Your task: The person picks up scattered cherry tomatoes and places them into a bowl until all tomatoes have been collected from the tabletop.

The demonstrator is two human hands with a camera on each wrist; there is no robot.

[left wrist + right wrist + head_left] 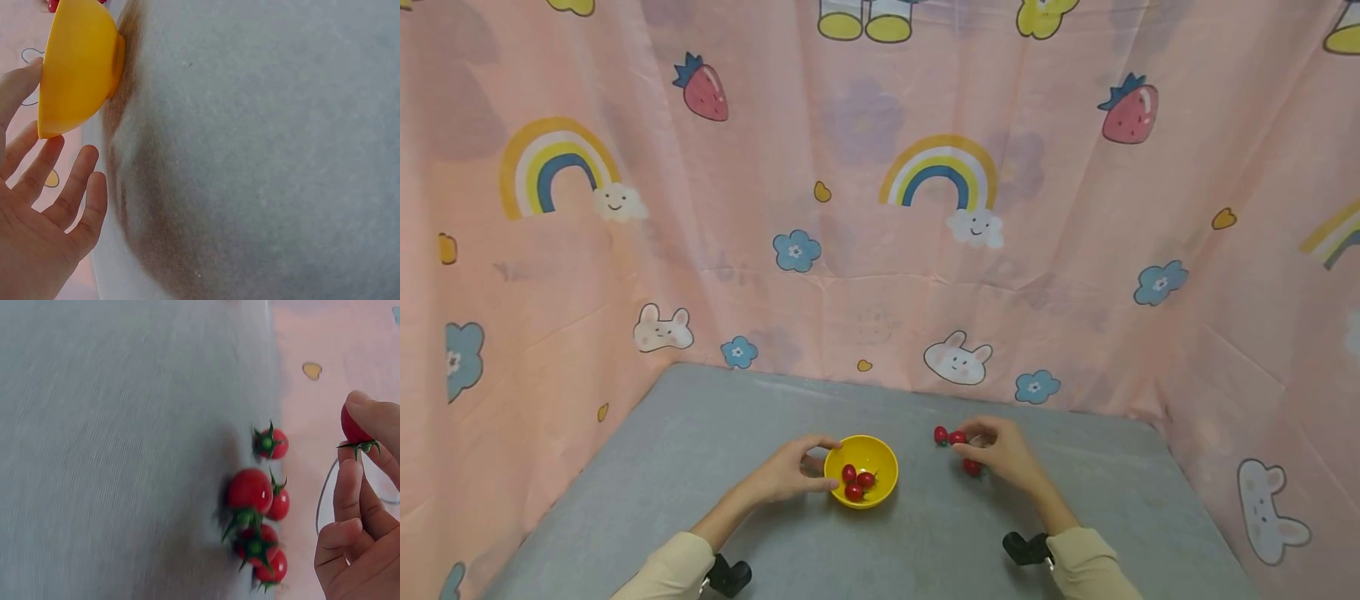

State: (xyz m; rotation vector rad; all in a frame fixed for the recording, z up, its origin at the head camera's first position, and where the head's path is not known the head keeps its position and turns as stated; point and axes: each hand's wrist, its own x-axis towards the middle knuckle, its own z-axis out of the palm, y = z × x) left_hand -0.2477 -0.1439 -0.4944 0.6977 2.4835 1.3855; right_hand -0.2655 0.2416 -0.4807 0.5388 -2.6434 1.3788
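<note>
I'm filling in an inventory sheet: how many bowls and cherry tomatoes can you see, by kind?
Yellow bowl: 1
Red cherry tomatoes: 9 visible (3 in the bowl, 5 on the table, 1 in the right hand)
Total: 10

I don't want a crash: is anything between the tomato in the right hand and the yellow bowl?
Between the right hand and yellow bowl lies one loose tomato, but the held tomato looks raised above the table. Nothing else visible stands in the way.
</note>
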